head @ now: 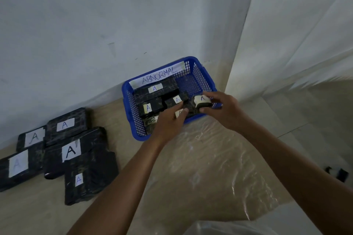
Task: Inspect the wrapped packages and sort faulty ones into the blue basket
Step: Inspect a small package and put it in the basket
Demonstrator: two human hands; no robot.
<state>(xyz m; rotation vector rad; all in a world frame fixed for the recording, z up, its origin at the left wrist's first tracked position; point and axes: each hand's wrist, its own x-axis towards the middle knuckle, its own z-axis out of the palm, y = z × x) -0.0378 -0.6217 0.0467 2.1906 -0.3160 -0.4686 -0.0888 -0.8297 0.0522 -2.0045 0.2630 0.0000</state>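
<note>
Two bare forearms, no sleeves; left grip (168,122), right grip (222,108) ungloved, no rings.
</note>
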